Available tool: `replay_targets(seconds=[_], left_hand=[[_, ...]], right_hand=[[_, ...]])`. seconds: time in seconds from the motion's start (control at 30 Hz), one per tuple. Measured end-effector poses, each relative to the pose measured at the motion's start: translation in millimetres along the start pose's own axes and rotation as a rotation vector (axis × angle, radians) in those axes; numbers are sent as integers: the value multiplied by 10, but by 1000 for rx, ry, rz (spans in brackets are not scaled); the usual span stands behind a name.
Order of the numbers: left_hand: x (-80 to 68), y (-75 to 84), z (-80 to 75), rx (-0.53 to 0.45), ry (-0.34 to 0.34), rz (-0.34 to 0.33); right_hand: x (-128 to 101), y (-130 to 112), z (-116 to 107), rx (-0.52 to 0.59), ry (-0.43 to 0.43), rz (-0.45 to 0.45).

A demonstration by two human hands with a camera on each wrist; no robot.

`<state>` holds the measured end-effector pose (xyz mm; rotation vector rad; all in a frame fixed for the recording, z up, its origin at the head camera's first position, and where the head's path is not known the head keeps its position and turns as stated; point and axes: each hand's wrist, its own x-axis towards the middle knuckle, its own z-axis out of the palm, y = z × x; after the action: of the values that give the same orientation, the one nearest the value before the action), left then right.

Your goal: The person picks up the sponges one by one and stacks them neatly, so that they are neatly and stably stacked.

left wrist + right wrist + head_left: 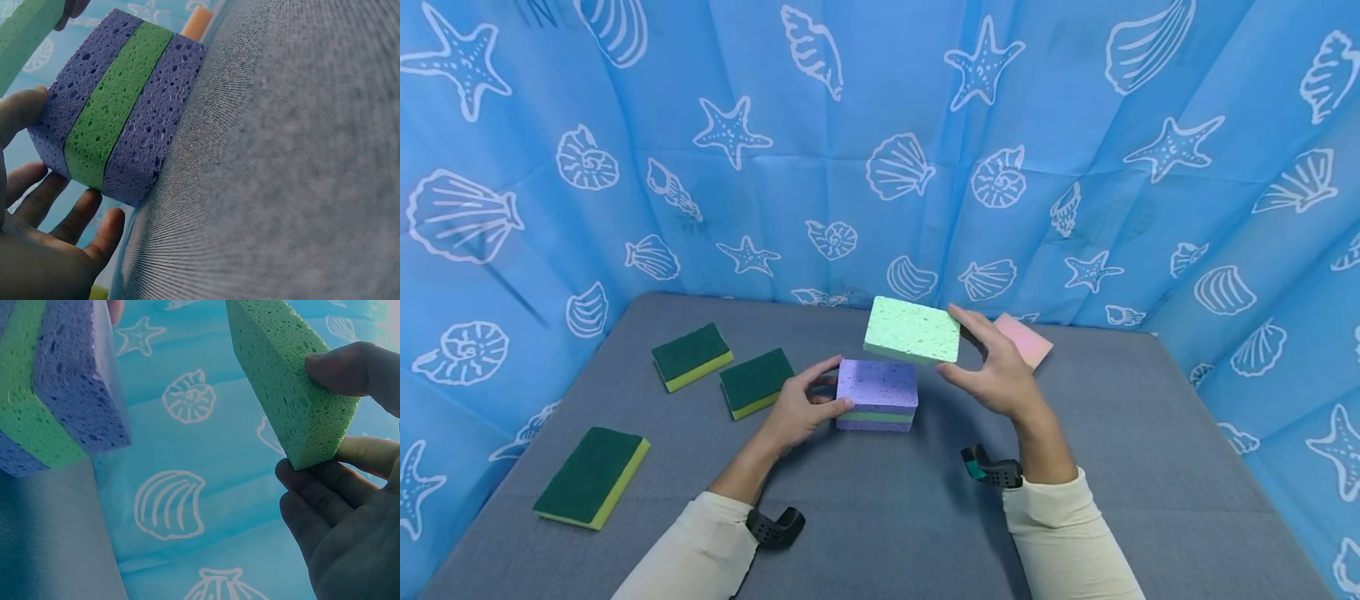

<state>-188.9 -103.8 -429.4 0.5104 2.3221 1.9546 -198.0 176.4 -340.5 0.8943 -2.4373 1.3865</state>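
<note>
The right hand (1000, 379) holds a light green sponge (913, 330) in the air, thumb and fingers (350, 369) pinching its right end, so that it hangs tilted just above and behind the stack of sponges (877, 395), with a clear gap between the two. That stack, purple over green over purple, sits on the grey bench (880, 517) near its middle; the left hand (801, 408) steadies it from the left, thumb against the front left edge and the fingers (75, 215) loosely spread at its side, curled round its corner. Left of the stack lie three green-and-yellow scouring sponges: one (756, 382) just beside the left hand, one (692, 356) further back, one (592, 476) near the bench's front left edge. A pink sponge (1026, 340) lies behind the right hand near the back edge. The blue shell-print curtain (880, 150) walls the bench at the back and both sides; the right half and the front of the bench offer open room.
</note>
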Motion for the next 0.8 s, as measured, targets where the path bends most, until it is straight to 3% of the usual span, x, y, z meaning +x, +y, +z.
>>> replay_targets(seconds=[0.2, 0.43, 0.8], left_hand=[[-5, -4, -3, -14, -9, 14], [2, -29, -7, -38, -14, 7], [-2, -20, 0, -62, -12, 1]], right_hand=[[15, -3, 61, -5, -21, -11], [11, 402, 196, -20, -40, -33], [5, 414, 289, -92, -110, 23]])
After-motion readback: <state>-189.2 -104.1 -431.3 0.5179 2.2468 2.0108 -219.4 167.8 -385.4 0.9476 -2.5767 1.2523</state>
